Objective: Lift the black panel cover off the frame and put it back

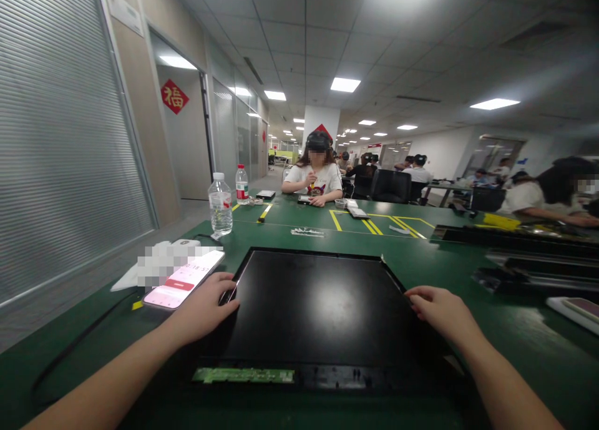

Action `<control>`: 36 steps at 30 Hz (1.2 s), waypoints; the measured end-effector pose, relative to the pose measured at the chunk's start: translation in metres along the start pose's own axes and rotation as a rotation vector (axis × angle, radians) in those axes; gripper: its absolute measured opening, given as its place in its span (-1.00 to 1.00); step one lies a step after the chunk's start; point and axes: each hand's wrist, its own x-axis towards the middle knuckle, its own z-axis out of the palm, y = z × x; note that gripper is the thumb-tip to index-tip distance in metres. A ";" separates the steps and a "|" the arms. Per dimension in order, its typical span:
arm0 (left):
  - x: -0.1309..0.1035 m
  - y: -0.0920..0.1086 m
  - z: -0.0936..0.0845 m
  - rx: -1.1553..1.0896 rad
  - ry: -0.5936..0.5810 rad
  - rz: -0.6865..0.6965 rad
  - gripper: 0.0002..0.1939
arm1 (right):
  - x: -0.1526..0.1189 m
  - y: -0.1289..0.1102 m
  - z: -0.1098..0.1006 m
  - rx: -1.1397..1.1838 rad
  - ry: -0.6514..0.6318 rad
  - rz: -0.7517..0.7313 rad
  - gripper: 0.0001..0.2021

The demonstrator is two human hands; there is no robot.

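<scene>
A black flat display panel [313, 311] in a dark frame lies on the green table in front of me, with a green circuit board [243, 376] along its near edge. At the panel's left edge, my left hand [216, 299] has its fingers and thumb closed on the frame. Across from it, my right hand [433, 302] grips the right edge between thumb and fingers. The undersides of the fingers are hidden. A lit phone [187, 280] lies beside my left wrist.
A clear water bottle [219, 205] and a red-capped bottle [241, 185] stand at the back left. Dark frame pieces [543, 274] lie to the right, near another phone [583, 308]. A co-worker [318, 174] sits across the table [337, 236], which bears yellow tape marks.
</scene>
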 end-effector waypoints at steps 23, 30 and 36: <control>-0.018 0.004 -0.015 -0.014 -0.281 0.197 -0.36 | -0.008 -0.013 -0.002 -0.061 0.060 -0.020 -0.67; -0.008 -0.003 -0.001 0.117 -0.128 0.188 -0.50 | -0.012 -0.020 0.001 -0.057 0.061 -0.190 -0.63; -0.005 -0.006 0.002 0.222 -0.057 0.185 -0.49 | -0.012 -0.020 0.005 -0.123 0.042 -0.255 -0.58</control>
